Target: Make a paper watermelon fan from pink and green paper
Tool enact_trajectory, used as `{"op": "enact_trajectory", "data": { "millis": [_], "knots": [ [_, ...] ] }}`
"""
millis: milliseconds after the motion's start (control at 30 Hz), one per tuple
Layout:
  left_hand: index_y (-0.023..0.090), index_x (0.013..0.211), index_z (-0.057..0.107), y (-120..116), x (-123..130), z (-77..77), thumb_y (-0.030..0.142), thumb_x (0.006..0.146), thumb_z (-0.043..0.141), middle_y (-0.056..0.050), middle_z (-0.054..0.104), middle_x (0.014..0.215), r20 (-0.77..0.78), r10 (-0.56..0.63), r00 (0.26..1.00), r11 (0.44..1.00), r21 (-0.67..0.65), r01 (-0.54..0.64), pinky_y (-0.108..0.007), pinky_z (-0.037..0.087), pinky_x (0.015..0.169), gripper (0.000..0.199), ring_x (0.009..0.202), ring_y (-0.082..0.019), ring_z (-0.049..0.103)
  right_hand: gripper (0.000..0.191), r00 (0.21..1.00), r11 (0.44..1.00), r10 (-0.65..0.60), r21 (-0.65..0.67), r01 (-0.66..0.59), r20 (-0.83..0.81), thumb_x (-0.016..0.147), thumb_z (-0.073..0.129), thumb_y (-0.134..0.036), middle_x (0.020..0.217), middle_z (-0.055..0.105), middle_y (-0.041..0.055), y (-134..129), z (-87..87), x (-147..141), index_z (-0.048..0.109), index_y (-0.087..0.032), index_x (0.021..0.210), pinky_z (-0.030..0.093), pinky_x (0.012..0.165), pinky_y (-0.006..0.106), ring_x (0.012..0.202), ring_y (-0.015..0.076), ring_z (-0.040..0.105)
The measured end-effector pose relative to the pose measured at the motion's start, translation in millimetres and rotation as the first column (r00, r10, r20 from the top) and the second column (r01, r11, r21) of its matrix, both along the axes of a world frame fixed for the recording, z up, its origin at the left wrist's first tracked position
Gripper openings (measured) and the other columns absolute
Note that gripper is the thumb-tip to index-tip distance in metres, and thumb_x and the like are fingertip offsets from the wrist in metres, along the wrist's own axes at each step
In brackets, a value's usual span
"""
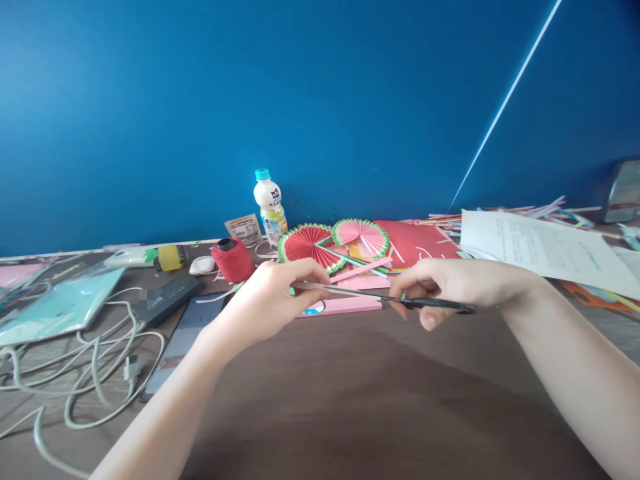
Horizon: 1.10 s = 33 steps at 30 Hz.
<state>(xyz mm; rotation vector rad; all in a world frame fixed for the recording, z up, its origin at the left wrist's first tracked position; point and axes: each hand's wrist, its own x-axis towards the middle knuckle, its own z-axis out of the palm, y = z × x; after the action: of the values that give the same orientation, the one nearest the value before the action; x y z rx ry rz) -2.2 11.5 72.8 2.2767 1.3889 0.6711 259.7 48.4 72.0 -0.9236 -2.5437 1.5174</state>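
In the head view, my left hand (pixel 280 290) is closed in a pinch on a thin pale paper strip (pixel 320 288). My right hand (pixel 433 287) grips scissors (pixel 453 306) by their black handles, and the blades point left toward the strip. I cannot tell whether the blades touch it. Both hands hover above the near side of a craft pile. Behind them lie a red pleated paper fan (pixel 305 243) with a green edge and a pink pleated fan (pixel 363 237). Pink paper (pixel 353 305) sits just under the scissors.
A drink bottle (pixel 271 207) stands by the blue wall. To the left are a red roll (pixel 233 260), a dark power bank (pixel 167 300), a phone (pixel 187 337) and tangled white cables (pixel 95 360). Printed sheets (pixel 545 250) and red paper (pixel 415 239) lie on the right.
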Motion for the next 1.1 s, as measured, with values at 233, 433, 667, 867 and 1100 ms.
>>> {"op": "enact_trajectory", "data": {
  "millis": [233,433,667,867,1100],
  "knots": [
    [0.022,0.081,0.063,-0.1,0.2,0.0,0.028,0.079,0.056,0.005,0.068,0.071,0.025,-0.018,1.0,1.0,-0.007,0.019,-0.018,0.043,0.058,0.01,0.064,-0.01,0.059,0.041,1.0,0.995,-0.003,-0.102,0.002,-0.008,0.067,0.067,-0.051,0.077,0.056,0.0018,1.0,-1.8,1.4,0.058,-0.015,0.085,0.034,0.047,0.02,0.055,0.0068,0.045],
    [0.022,0.081,0.064,-0.5,1.0,1.0,0.025,0.079,0.055,0.005,0.066,0.07,0.01,-0.024,1.0,1.0,-0.004,0.024,-0.018,0.04,0.055,0.009,0.062,-0.009,0.057,0.037,1.0,0.99,-0.004,-0.142,0.003,-0.005,0.072,0.064,-0.049,0.071,0.053,-0.0004,2.2,-4.0,2.2,0.056,-0.015,0.084,0.03,0.043,0.019,0.047,0.0043,0.039],
    [0.022,0.079,0.065,-2.2,4.7,2.3,0.028,0.078,0.057,0.004,0.067,0.072,0.05,-0.023,0.999,1.0,0.022,0.022,-0.019,0.044,0.061,0.01,0.063,-0.009,0.058,0.043,0.999,0.988,0.04,-0.147,-0.044,-0.029,0.071,0.063,-0.055,0.061,0.045,-0.0043,2.9,-4.1,3.0,0.055,-0.015,0.084,0.03,0.044,0.019,0.047,0.0048,0.036],
    [0.022,0.078,0.065,-2.6,4.4,2.4,0.03,0.079,0.057,0.004,0.068,0.075,0.08,-0.049,0.996,0.998,0.046,0.045,-0.018,0.045,0.06,0.012,0.063,-0.009,0.058,0.044,0.998,0.987,0.05,-0.152,-0.055,-0.036,0.07,0.064,-0.056,0.059,0.043,-0.0048,2.6,-4.0,3.0,0.055,-0.015,0.085,0.031,0.045,0.02,0.048,0.0056,0.037],
    [0.021,0.077,0.066,-4.3,5.3,4.1,0.028,0.078,0.059,0.004,0.067,0.07,0.141,-0.048,0.989,0.999,0.03,0.044,-0.017,0.047,0.057,0.009,0.061,-0.008,0.06,0.047,0.995,0.987,0.083,-0.132,-0.09,-0.063,0.068,0.064,-0.057,0.07,0.051,0.0001,3.4,-4.3,4.1,0.055,-0.015,0.086,0.034,0.047,0.02,0.051,0.006,0.041]
  ]
}}
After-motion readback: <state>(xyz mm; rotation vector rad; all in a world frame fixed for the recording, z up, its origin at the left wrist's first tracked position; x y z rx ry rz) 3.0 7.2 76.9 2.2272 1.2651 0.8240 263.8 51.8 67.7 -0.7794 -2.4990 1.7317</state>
